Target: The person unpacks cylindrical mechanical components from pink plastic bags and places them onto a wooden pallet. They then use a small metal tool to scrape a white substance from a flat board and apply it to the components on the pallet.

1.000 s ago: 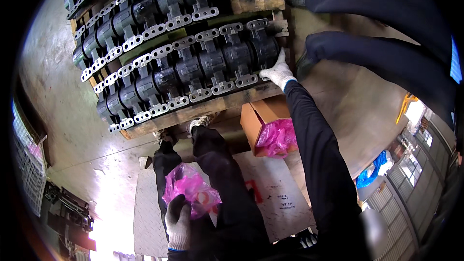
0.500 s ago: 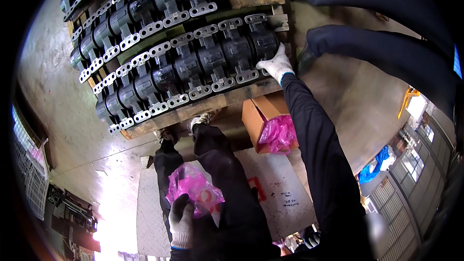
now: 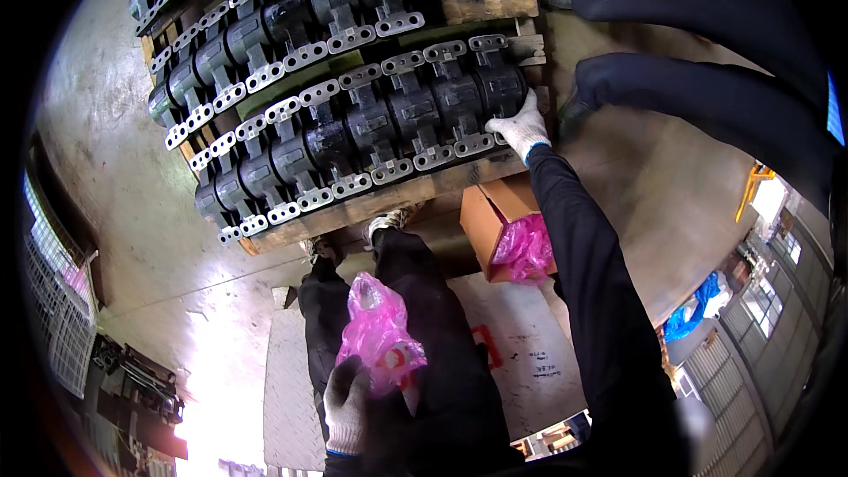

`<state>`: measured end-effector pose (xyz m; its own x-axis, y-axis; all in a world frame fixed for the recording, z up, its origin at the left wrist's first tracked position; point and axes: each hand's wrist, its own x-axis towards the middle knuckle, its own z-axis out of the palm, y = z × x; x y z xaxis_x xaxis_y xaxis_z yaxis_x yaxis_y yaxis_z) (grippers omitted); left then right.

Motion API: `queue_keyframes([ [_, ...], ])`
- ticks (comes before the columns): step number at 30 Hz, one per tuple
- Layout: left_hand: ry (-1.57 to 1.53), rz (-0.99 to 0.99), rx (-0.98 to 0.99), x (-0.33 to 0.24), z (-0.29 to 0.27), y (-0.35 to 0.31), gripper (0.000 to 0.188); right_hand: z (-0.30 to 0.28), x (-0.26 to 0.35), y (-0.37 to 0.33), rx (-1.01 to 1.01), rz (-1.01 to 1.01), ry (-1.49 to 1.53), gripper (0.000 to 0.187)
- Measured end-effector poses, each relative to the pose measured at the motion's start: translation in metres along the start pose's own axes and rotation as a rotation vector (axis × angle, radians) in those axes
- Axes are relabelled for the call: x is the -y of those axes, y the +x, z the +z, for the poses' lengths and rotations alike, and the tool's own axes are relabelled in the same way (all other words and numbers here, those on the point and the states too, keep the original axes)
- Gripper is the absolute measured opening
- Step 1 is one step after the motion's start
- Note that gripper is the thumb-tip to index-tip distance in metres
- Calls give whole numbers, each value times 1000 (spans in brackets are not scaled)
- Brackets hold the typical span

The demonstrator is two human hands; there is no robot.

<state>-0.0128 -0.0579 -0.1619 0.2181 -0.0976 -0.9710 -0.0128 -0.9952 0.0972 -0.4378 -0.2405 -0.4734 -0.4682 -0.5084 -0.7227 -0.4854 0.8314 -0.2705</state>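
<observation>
The clearest change is in the pink plastic bag (image 3: 380, 331): a moment ago it spread out as a low, wide bunch, and now it stands taller and narrower, its upper end reaching toward the front edge of the wooden pallet (image 3: 397, 199). It lies over the person's own legs, well apart from the pallet's front edge. The gloved left hand (image 3: 343, 406) pinches its lower end between thumb and fingers, as it did before.

The right hand (image 3: 523, 130) has stayed at the front right corner of the pallet, on the last dark cylinder (image 3: 502, 88) of the nearest row. Its thumb lies by the pale link plate (image 3: 474, 144) there, while the fingers lie at the cylinder's outer end; whether they grasp it or merely rest on it, I cannot tell.

The cylinder shows no clear shift within its row. The work's change thus seems to sit wholly with the bag, which looks straighter, while the cylinder remains uncovered. Just off the pallet's front edge, near its right corner, the carton (image 3: 484, 228) keeps its place, more pink plastic (image 3: 525, 249) bulging from it.
</observation>
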Motion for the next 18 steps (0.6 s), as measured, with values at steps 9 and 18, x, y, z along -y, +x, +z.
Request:
queue_keyframes([
  [9,-5,-47,-19,-6,-1,3,38,3,-8,2,-5,-43,-31,120],
  [18,-31,-65,-11,-10,7,3,38,1,-6,1,13,-15,-72,119],
])
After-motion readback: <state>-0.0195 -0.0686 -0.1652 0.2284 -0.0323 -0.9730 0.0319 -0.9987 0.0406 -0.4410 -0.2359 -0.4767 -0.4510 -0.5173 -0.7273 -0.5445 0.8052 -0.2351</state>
